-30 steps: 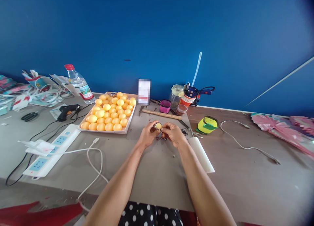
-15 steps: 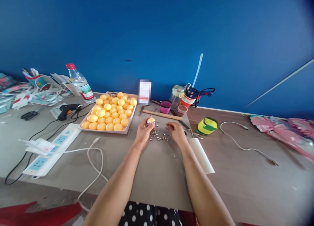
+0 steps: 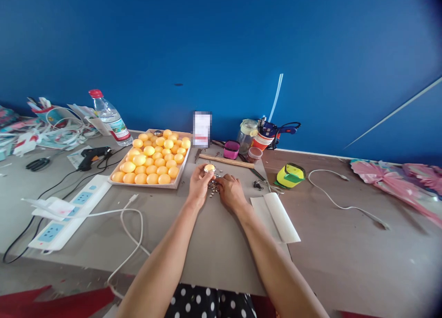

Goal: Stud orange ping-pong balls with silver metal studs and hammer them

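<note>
My left hand [image 3: 200,184] is closed round a yellow-orange ball [image 3: 209,168] with a shiny silvery rim or cover. To its right my right hand [image 3: 230,189] lies low over the table, fingers curled at a small pile of silvery metal pieces [image 3: 212,188]; whether it pinches one of them cannot be made out. A shallow box [image 3: 177,182] full of orange balls [image 3: 152,168] stands left of my hands. Behind them lies a hammer with a wooden handle [image 3: 228,161].
Beyond the hammer stand a magenta cup [image 3: 231,149], a clear jar [image 3: 247,136] and a tool cup [image 3: 263,141]. A tape measure [image 3: 290,175] and white paper [image 3: 281,219] lie right; a power strip [image 3: 72,212], glue gun [image 3: 91,157] and bottle [image 3: 112,120] are left.
My right hand has moved left and down to the metal pieces, close to my left hand. The scattered pieces are now gathered nearer my left hand. The whole view has shifted slightly.
</note>
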Action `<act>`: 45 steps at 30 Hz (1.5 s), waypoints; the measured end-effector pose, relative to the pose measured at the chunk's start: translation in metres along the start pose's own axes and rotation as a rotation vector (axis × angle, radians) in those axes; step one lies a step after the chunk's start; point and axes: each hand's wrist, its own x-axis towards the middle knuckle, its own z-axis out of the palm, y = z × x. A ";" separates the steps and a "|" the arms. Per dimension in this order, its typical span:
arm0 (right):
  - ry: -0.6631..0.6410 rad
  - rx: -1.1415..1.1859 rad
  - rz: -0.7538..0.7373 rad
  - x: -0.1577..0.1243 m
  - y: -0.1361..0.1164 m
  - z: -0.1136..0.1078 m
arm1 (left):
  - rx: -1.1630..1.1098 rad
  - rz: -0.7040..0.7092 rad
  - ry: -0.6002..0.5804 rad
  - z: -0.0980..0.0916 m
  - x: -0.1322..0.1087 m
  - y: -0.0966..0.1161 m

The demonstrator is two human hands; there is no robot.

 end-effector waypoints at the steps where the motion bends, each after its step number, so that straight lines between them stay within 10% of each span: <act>1: 0.006 0.003 -0.003 0.001 -0.001 0.002 | 0.003 0.000 -0.003 -0.001 0.000 -0.001; 24: 0.249 1.594 0.301 0.008 0.020 -0.012 | 0.116 -0.030 -0.103 0.002 -0.004 0.001; 45: 0.139 1.531 0.257 0.008 0.016 -0.013 | 0.208 -0.015 -0.231 -0.005 -0.003 -0.006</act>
